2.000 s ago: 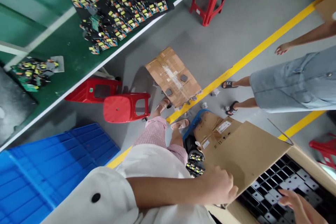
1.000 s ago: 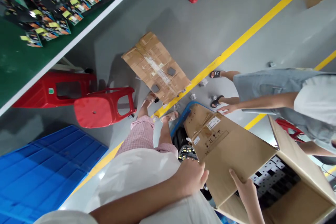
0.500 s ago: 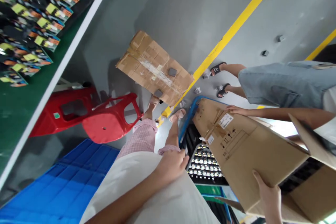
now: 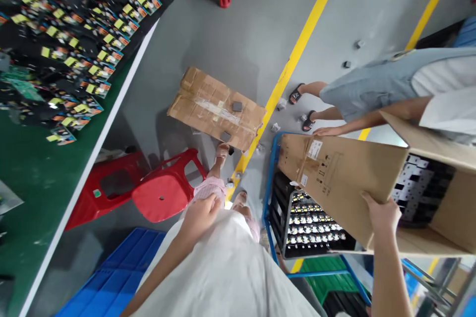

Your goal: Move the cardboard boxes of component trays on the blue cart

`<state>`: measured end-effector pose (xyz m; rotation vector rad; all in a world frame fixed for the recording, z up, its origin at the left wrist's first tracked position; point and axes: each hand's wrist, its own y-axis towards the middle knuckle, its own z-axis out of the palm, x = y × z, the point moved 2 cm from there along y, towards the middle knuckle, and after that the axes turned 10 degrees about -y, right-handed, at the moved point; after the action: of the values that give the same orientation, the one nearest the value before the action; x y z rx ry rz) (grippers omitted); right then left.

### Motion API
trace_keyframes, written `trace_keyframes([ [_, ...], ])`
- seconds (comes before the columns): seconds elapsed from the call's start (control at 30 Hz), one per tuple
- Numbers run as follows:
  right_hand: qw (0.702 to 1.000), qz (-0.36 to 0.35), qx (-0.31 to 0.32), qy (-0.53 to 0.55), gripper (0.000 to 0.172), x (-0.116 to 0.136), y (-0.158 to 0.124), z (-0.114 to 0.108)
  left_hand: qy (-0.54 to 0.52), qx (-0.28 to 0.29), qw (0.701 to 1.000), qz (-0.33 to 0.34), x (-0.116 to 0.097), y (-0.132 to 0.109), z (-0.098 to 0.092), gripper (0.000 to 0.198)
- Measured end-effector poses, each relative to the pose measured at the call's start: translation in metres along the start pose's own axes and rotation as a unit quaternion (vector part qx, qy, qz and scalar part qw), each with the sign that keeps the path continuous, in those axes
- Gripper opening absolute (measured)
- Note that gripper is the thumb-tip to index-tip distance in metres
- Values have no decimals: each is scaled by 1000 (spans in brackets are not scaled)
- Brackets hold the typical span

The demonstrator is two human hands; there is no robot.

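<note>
Grey floor [image 4: 238, 34] with yellow line [image 4: 297, 54]; green bench [image 4: 33, 168] far left; right hand [image 4: 381, 213], fingers clasping the cardboard box [image 4: 345, 178]; left hand [image 4: 201, 213] loosely curled, holding nothing; co-worker's hand [image 4: 327, 132] steadies the box's far edge.

The person wears a loose white top [image 4: 230, 267] that fills the lower middle of the view, with both forearms bare below it. Pink-and-white checked trousers [image 4: 208, 189] show beneath the top. Light open sandals [image 4: 222, 150] with thin straps are on the feet.
</note>
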<state>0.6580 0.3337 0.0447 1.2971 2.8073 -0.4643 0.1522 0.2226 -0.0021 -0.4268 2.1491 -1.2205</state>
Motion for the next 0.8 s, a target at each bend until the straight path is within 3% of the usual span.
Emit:
trace_keyframes([
  [0.1,985,-87,-123,85,40,5,0,-1,-51,-59,997,20,0,-20,22,33],
  [0.17,944,-161,-235,165,41,3,-18,-1,-73,-112,991,27,9,-41,40,32],
  [0.23,894,-237,-300,232,36,-7,-57,4,-92,-154,984,14,27,-67,66,30],
  [0.27,879,-272,-286,267,32,-16,-84,9,-101,-171,980,2,38,-82,81,30],
  [0.33,862,-325,-201,334,26,-43,-145,28,-102,-199,974,-22,63,-114,118,30],
  [0.43,834,-412,5,367,23,-95,-237,77,-80,-225,970,-41,95,-161,172,29],
  [0.5,822,-383,123,403,25,-135,-280,115,-85,-227,969,-50,111,-188,203,29],
  [0.63,818,-249,268,443,30,-213,-317,183,-135,-273,951,-61,131,-235,243,32],
  [0.8,866,-206,290,351,31,-292,-323,229,-162,-322,929,-82,166,-285,277,32],
])
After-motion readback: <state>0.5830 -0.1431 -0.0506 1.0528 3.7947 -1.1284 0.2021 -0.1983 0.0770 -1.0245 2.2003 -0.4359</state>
